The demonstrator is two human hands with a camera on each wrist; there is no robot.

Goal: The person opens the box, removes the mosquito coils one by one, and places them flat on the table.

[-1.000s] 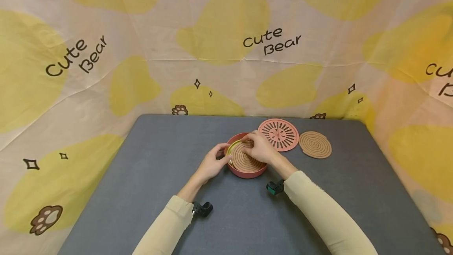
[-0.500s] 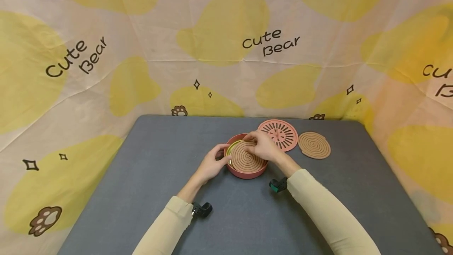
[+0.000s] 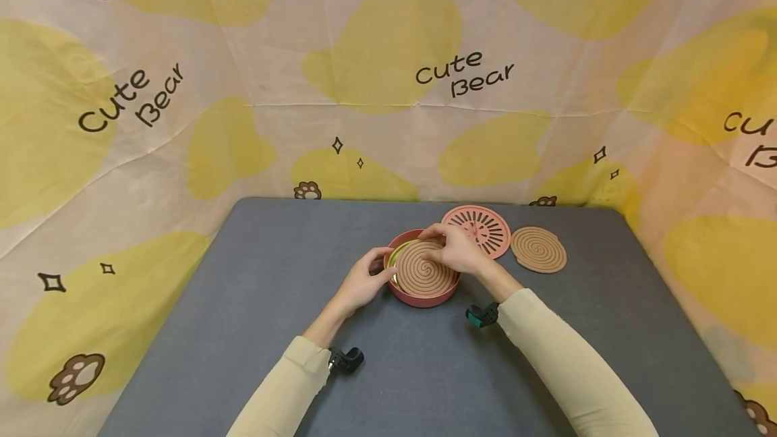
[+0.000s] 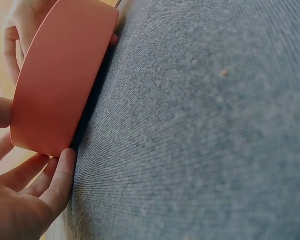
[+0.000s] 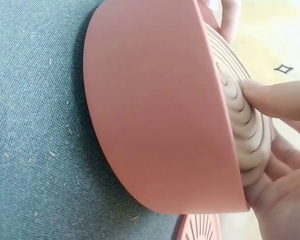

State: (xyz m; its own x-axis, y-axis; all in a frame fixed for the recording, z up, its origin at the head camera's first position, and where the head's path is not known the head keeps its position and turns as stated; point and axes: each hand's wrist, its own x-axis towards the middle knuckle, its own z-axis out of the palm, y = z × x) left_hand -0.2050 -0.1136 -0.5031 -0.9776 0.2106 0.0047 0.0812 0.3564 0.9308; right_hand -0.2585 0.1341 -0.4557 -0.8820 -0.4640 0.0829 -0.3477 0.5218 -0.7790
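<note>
A round red mosquito coil holder stands on the table, with a yellowish inner rim showing at its left. Inside it a brown spiral mosquito coil sits tilted, its far right edge raised above the wall in the right wrist view. My left hand grips the holder's left side, the thumb near the rim and the fingers against the outer wall. My right hand pinches the coil, thumb on its top face and fingers round its far edge. The underside of the coil is hidden.
Behind the holder to the right lies a pink slotted lid. A second brown coil lies flat to the right of the lid. The grey table meets a patterned cloth at the back.
My right wrist and forearm have shifted slightly to the right, the fingers staying on the coil. My left hand and the holder have hardly moved.
</note>
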